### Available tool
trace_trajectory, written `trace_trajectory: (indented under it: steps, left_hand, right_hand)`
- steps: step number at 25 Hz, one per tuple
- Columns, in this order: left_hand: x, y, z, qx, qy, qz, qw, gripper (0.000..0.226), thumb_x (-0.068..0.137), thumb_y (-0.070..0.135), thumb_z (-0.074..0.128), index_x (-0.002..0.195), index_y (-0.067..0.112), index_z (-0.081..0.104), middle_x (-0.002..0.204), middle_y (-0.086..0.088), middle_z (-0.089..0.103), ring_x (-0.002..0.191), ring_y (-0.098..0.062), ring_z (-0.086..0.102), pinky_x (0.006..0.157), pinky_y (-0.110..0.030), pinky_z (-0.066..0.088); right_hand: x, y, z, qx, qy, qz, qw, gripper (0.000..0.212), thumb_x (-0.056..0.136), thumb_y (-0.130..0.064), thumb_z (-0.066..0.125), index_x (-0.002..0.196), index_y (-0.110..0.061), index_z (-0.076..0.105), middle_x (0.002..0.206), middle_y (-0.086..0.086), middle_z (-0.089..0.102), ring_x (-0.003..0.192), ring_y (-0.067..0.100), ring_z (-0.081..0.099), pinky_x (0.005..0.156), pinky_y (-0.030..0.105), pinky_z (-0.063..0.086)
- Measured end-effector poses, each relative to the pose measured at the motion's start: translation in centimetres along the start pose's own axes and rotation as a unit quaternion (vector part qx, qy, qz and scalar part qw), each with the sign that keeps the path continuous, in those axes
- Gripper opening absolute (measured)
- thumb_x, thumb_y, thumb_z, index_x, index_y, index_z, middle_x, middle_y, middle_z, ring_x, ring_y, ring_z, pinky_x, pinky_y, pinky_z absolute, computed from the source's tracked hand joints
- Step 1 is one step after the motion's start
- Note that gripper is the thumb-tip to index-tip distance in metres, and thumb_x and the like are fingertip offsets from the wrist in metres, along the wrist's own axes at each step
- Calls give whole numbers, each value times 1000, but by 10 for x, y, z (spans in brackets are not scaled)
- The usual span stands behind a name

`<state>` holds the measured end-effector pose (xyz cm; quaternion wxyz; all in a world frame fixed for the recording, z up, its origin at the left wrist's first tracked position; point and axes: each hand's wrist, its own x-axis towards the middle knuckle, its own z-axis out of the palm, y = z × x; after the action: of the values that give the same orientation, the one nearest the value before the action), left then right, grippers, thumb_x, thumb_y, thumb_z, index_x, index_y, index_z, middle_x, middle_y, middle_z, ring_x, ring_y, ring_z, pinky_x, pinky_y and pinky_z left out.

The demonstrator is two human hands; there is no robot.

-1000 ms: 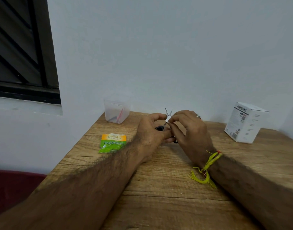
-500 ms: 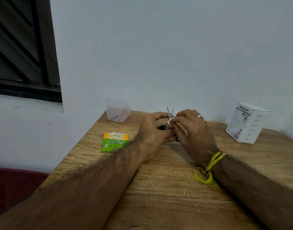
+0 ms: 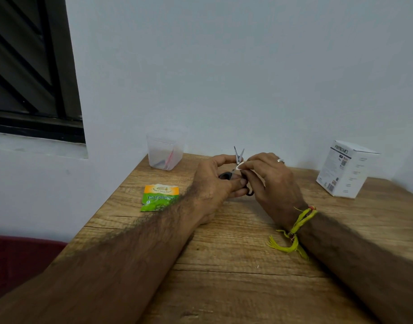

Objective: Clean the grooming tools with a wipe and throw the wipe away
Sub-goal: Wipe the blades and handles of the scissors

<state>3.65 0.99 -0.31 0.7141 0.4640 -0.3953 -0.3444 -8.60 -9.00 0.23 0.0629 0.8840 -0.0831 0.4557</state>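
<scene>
On the wooden table (image 3: 236,265), taking the small scissors (image 3: 238,157) as the landmark, the 2 forearms reach in from the near edge and meet around them. The right wrist, nearer than the scissors and to their right, carries a yellow thread band (image 3: 296,232). The left hand (image 3: 215,183) is clenched around the scissors' dark handles (image 3: 225,176), holding them off the table with the blades pointing up and slightly parted. The right hand (image 3: 271,181) pinches a small white wipe (image 3: 241,165) against the blades just above the pivot; a ring shows on one finger.

Left of the scissors and a little nearer lies a green and orange sachet (image 3: 160,197), flat on the wood. Beyond that, against the wall, stands a clear plastic cup (image 3: 164,152) with thin items inside, too faint to name. Well to the right of the scissors stands a white box (image 3: 347,169).

The risk here is the parted blades: a fingertip sliding along an edge through thin wipe could be nicked, and the left hand squeezing the handles could close the blades on the wipe or a finger. The wipe looks small, so it could also slip out of the pinch.
</scene>
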Motion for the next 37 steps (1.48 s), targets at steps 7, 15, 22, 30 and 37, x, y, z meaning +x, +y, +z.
trace_trajectory:
  steps: [7, 15, 22, 30, 37]
  left_hand:
    - [3, -2, -3, 7, 7, -8, 1000, 47, 81, -13, 74, 116, 18, 66, 92, -20, 70, 76, -26, 75, 63, -33, 63]
    - [1, 6, -1, 42, -44, -26, 998, 33, 89, -2, 72, 114, 19, 68, 96, -23, 76, 75, -27, 76, 66, -33, 63]
    - [1, 2, 3, 62, -41, -30, 997, 17, 101, 10, 58, 106, 21, 70, 87, -16, 75, 74, -29, 76, 67, -32, 63]
    - [3, 2, 2, 62, -30, -38, 997, 25, 102, 10, 55, 125, 12, 65, 90, -15, 76, 82, -35, 77, 69, -34, 63]
    - [2, 3, 2, 45, -32, -37, 998, 26, 104, 11, 53, 128, 12, 61, 98, -19, 77, 81, -34, 77, 70, -37, 64]
  right_hand:
    - [-1, 6, -3, 20, -6, -8, 1000, 10, 89, 2, 67, 96, -3, 73, 93, 8, 68, 87, 26, 63, 78, 38, 50]
    - [-10, 10, -10, 57, 3, -7, 998, 10, 91, 3, 65, 98, -2, 71, 95, 6, 68, 89, 19, 65, 79, 35, 53]
    - [-15, 17, -13, 21, -22, -26, 999, 10, 92, -2, 64, 98, -4, 72, 98, 7, 68, 90, 28, 63, 77, 45, 53]
    - [-13, 9, -19, -43, -42, -48, 997, 12, 88, 0, 67, 98, -5, 72, 97, 10, 69, 86, 34, 63, 70, 49, 54]
    - [-20, 13, -24, -76, -37, -90, 992, 8, 91, -6, 68, 97, -6, 73, 97, 9, 69, 86, 31, 64, 69, 46, 53]
